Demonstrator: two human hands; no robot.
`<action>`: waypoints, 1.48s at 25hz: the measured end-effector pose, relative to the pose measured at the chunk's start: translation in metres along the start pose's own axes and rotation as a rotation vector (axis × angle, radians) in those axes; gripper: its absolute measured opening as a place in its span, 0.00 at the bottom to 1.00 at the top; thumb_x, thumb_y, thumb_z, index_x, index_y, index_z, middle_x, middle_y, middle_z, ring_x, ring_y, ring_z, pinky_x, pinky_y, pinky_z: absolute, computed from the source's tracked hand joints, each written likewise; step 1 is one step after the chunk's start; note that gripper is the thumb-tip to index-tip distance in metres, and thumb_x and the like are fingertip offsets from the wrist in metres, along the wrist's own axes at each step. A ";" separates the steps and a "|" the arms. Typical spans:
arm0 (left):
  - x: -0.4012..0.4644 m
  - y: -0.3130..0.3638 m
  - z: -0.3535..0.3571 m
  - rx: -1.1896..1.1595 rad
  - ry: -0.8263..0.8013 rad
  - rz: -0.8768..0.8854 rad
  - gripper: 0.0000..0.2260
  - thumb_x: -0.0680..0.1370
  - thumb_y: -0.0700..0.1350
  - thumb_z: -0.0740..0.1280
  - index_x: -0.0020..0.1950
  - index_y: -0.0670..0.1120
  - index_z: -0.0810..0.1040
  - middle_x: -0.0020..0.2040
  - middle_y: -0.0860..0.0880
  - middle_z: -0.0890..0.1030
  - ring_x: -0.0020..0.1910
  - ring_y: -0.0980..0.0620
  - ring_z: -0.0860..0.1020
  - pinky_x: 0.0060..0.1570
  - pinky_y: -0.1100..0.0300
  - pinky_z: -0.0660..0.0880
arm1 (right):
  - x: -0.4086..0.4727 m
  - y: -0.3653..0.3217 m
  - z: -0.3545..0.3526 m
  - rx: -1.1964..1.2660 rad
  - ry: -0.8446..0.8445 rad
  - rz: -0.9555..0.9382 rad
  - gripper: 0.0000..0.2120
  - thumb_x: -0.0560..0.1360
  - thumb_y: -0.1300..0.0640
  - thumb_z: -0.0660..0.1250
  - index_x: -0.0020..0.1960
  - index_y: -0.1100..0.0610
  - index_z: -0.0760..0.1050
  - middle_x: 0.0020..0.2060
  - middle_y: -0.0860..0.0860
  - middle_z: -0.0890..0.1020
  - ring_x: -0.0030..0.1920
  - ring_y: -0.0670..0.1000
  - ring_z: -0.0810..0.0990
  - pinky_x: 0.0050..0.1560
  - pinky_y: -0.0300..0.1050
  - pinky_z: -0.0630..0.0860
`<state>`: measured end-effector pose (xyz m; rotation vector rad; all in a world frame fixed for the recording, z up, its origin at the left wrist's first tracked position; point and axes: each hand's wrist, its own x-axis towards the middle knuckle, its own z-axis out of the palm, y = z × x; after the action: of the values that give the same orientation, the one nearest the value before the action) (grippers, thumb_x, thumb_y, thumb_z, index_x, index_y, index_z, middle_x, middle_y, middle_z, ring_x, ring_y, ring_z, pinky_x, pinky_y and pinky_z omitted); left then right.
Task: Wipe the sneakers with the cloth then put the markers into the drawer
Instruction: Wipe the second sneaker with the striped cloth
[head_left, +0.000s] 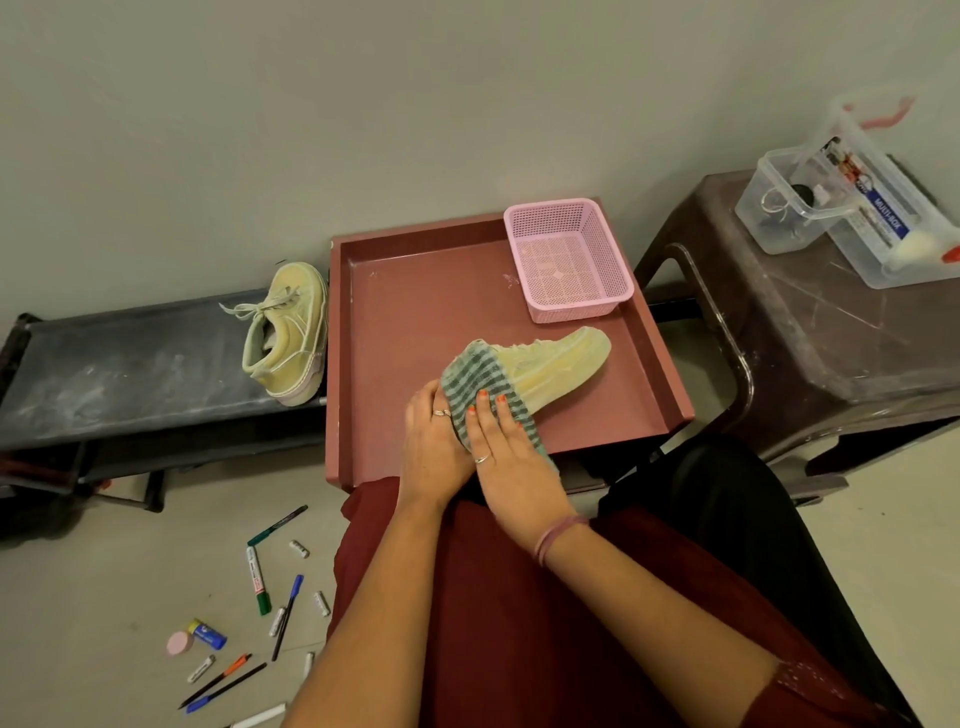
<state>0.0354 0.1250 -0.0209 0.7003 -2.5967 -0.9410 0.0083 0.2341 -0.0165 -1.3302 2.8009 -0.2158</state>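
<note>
A pale yellow-green sneaker lies on its side in the open reddish drawer. A green striped cloth covers its heel end. My right hand presses flat on the cloth with straight fingers. My left hand grips the sneaker's heel beside it, its fingertips hidden under the cloth. The second sneaker stands on a black rack to the left. Several markers lie on the floor at lower left, among them a green-capped marker and a blue pen.
A pink mesh basket sits in the drawer's far right corner. A brown plastic stool at the right carries clear plastic boxes. Small batteries, a glue stick and a pink round thing lie among the markers.
</note>
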 end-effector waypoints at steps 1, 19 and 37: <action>0.000 0.001 0.000 -0.018 0.008 -0.001 0.30 0.73 0.53 0.69 0.72 0.44 0.66 0.67 0.47 0.69 0.66 0.49 0.64 0.65 0.50 0.69 | 0.000 0.006 -0.003 -0.010 0.013 0.014 0.27 0.74 0.62 0.49 0.72 0.63 0.64 0.72 0.59 0.66 0.71 0.59 0.66 0.65 0.52 0.71; 0.002 -0.001 -0.003 -0.035 -0.041 -0.007 0.40 0.65 0.52 0.78 0.72 0.43 0.65 0.68 0.47 0.68 0.68 0.50 0.63 0.68 0.55 0.65 | -0.001 0.024 -0.012 -0.057 -0.062 0.025 0.30 0.74 0.58 0.60 0.75 0.57 0.58 0.75 0.53 0.61 0.74 0.58 0.62 0.68 0.54 0.67; 0.011 -0.008 -0.001 0.027 -0.098 -0.081 0.49 0.61 0.41 0.82 0.75 0.48 0.58 0.76 0.46 0.51 0.75 0.46 0.56 0.72 0.49 0.61 | -0.027 0.153 -0.062 1.572 0.435 1.135 0.23 0.71 0.73 0.54 0.58 0.59 0.79 0.55 0.58 0.81 0.50 0.55 0.82 0.47 0.48 0.80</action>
<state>0.0300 0.1132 -0.0246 0.7914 -2.6889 -0.9894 -0.0981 0.3575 0.0223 0.6328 1.8665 -2.0155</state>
